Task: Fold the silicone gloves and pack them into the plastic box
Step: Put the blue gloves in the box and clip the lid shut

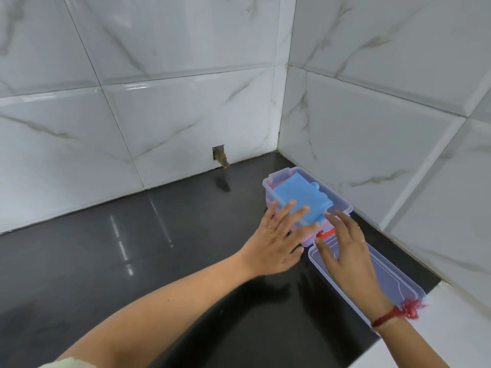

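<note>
A folded blue silicone glove [297, 194] lies in the clear plastic box [342, 201], which stands on the black counter near the wall corner. Something pink-red shows beneath it in the box. My left hand [276, 235] rests flat with spread fingers on the glove's near edge and the box's rim. My right hand [342, 243] hovers with spread fingers over the box's near end, fingertips at the glove's corner. The box's clear lid [393, 277] lies flat beside the box, under my right hand, with a red latch [325, 233] at the box's end.
The black counter [132, 248] runs left and toward me. White marble-look tiled walls meet in a corner right behind the box. A small hole in the back wall [219, 155] sits just above the counter. A white surface [438, 335] borders the counter at lower right.
</note>
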`<state>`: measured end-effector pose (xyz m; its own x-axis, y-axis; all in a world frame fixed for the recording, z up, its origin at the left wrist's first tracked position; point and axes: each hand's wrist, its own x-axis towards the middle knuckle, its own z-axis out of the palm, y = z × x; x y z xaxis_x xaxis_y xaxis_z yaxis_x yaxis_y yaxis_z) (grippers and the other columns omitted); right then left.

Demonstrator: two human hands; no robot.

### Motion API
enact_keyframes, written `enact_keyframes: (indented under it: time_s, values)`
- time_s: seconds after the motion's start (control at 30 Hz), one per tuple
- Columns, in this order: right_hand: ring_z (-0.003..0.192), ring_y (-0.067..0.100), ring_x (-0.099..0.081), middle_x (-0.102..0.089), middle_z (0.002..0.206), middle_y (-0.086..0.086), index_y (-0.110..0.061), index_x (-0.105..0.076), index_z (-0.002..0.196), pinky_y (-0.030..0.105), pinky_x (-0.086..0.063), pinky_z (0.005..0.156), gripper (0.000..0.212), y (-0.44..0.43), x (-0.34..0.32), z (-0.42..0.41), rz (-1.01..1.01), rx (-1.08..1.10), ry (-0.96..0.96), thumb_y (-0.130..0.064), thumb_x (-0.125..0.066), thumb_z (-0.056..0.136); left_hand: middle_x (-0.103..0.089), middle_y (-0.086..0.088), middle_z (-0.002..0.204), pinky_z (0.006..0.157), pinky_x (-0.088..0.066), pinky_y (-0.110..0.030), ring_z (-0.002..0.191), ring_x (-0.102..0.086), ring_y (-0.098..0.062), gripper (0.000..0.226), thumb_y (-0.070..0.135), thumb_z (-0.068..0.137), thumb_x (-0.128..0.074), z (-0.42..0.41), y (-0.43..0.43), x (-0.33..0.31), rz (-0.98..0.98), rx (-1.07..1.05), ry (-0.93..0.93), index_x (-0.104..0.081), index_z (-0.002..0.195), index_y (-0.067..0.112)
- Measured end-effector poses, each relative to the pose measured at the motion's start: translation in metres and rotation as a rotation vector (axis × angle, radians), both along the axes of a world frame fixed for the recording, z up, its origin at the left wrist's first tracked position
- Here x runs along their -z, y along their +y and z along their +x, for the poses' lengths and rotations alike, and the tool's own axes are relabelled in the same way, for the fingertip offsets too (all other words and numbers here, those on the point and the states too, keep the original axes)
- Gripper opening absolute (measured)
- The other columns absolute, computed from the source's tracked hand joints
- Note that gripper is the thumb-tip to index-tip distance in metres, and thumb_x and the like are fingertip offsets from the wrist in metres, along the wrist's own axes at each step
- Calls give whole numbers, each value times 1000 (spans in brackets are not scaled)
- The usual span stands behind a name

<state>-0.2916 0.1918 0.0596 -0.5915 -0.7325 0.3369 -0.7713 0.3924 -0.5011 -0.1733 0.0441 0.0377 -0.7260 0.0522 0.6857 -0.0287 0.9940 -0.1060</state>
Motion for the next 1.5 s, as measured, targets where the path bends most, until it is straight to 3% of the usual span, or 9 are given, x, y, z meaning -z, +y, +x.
enact_keyframes:
  time_s: [0.17,0.37,0.47,0.6,0.87,1.03,1.2,1.4,1.5]
  values:
    - [130,36,-41,-41,141,17,-12,-47,131,51,-38,104,56,27,32,14,90,97,62,-23,-70,81,-28,-3,152,117,-10,-48,143,-17,-25,48,36,89,-49,4,34,34,-63,-49,-179,-40,135,26]
    - [133,29,-37,-38,144,11,-18,-47,132,41,-34,109,51,47,51,23,258,102,44,-26,-64,85,-44,-6,145,110,-34,-42,137,-33,-25,37,33,91,-55,-5,48,38,186,-106,-463,-56,126,21]
    - [130,22,-40,-40,141,4,-23,-49,128,34,-36,107,39,52,52,26,319,69,57,-34,-53,91,-49,-7,135,112,-27,-43,138,-29,-24,32,31,94,-50,-7,47,41,339,-62,-522,-53,123,16]
    - [114,16,-50,-51,128,-3,-26,-53,119,28,-42,97,32,53,46,29,368,21,117,-40,-49,91,-55,-9,124,113,-23,-47,135,-33,-24,22,27,93,-51,-7,47,36,239,-36,-509,-56,107,10]
    - [118,14,-46,-41,138,-9,-41,-31,128,28,-45,92,64,46,31,52,640,-132,98,-70,-45,72,-58,-3,114,116,1,-34,136,-33,-16,17,31,95,-49,58,41,19,222,132,-515,-55,96,15]
    - [118,17,-47,-50,132,-8,-36,-37,129,33,-42,96,49,37,11,82,590,-256,122,-45,-48,83,-62,-1,101,113,-28,-35,119,-48,-14,25,42,92,-52,100,30,-10,294,124,-411,-54,86,18]
    - [99,12,-53,-57,112,-14,-36,-45,114,29,-46,75,32,28,-26,101,389,-376,111,-36,-41,83,-49,10,79,81,-40,-27,80,-50,-8,41,59,89,-41,129,0,-42,508,49,-271,-45,75,22]
    - [85,16,-57,-58,95,-11,-29,-44,95,31,-52,75,4,5,-50,93,233,-406,54,-31,-45,92,-40,2,60,52,-30,-19,54,-37,-9,49,65,88,-37,131,-34,-63,706,-108,37,-36,65,22]
    - [89,9,-58,-57,91,-19,-34,-42,94,16,-53,73,4,-4,-58,87,171,-515,-159,-33,-45,94,-29,8,53,49,-23,-15,48,-28,-4,49,65,88,-40,119,-43,-74,912,-44,209,-31,59,27]
